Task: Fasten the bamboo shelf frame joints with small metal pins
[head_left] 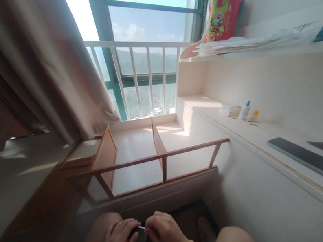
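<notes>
1. There it is, bottom centre of the frame: a slim, pale, rod-like piece (141,227), too small to identify.
2. It sits nearly level, running left to right.
3. Its ends meet the left hand (122,236) and right hand (166,234), a short middle stretch showing.

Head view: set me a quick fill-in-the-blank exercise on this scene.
1. A slim, pale rod shows ____ the bare left hand and bare right hand.
2. The taller white plastic bottle has a ____ cap.
3. The red-and-green printed bag stands on the picture's ____ side of the glass window.

Missing words: between; blue; right.
</notes>
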Demonstrator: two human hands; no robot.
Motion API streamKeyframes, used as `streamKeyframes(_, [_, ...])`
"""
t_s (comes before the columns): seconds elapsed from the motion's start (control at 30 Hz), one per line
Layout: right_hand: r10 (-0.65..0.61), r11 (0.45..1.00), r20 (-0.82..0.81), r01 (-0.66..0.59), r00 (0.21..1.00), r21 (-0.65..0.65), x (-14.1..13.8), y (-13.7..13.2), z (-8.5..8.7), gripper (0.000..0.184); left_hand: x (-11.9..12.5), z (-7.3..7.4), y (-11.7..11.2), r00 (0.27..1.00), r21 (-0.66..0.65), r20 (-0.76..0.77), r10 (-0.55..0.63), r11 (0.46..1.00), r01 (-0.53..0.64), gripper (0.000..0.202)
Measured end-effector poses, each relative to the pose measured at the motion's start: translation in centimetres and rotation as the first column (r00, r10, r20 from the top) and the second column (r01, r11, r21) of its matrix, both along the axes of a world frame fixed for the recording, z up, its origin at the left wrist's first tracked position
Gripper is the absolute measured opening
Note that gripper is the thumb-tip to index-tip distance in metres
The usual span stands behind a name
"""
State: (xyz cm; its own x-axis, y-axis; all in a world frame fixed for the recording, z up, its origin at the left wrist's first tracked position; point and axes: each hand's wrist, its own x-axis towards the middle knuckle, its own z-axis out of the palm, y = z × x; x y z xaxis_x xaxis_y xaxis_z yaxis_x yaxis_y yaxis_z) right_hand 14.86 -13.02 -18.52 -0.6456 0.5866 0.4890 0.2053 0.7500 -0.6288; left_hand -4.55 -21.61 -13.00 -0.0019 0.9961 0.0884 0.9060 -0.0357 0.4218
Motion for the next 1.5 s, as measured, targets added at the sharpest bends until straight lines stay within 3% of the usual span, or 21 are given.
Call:
streamKeyframes(0.1, [-0.003,0.997,-0.036,0.000,0.999,-0.075,-0.1,0.0,-0.5,0.007,1.6,0.2,2.0,0.975,-0.114,0.221,-0.008,0.993,0.034,0.032])
streamKeyframes(0.2, [-0.054,0.982,-0.084,0.037,0.995,-0.185,0.1,0.4,-0.8,0.006,2.8,-2.2,3.0,0.963,-0.143,0.270,0.003,0.989,0.037,0.043])
streamKeyframes(0.3, [-0.097,0.965,-0.096,0.070,0.991,-0.251,0.2,0.5,-1.0,0.006,2.9,-5.3,3.2,0.921,-0.199,0.364,0.137,0.978,-0.067,0.046])
streamKeyframes(0.4, [-0.106,0.958,-0.085,0.078,0.991,-0.277,0.4,0.3,-0.8,0.008,2.6,-6.4,3.2,0.877,-0.259,0.441,0.192,0.963,-0.081,0.052])
streamKeyframes(0.53, [-0.085,0.958,-0.060,0.065,0.995,-0.281,1.2,0.3,-0.5,0.001,2.6,-5.3,3.5,0.784,-0.276,0.565,0.257,0.954,-0.115,0.058])
streamKeyframes(0.67, [-0.053,0.984,-0.050,0.043,0.997,-0.175,1.9,0.7,-0.4,0.020,2.9,-4.2,3.9,0.729,-0.287,0.645,0.229,0.957,-0.047,0.057])
streamKeyframes(0.8, [-0.048,0.999,0.021,0.049,0.999,-0.021,1.9,1.0,-0.6,0.021,3.3,-4.1,4.0,0.674,-0.281,0.708,0.209,0.960,-0.002,0.058])
streamKeyframes(0.97, [-0.062,0.994,0.073,0.055,0.995,0.092,1.8,1.3,-0.7,0.008,3.6,-4.3,4.2,0.620,-0.281,0.759,0.199,0.959,0.037,0.057])
streamKeyframes(1.07, [-0.063,0.991,0.093,0.051,0.994,0.125,1.9,1.5,-0.5,0.003,3.4,-4.5,4.3,0.607,-0.279,0.770,0.196,0.959,0.043,0.055])
streamKeyframes(1.27, [-0.030,0.982,0.192,-0.007,0.981,0.188,2.1,1.7,0.2,0.015,3.4,-4.5,4.3,0.611,-0.278,0.771,0.178,0.958,0.071,0.051])
streamKeyframes(1.5, [-0.023,0.984,0.209,-0.015,0.978,0.179,2.5,1.7,1.0,0.019,4.3,-2.4,4.7,0.666,-0.269,0.735,0.125,0.956,0.117,0.049])
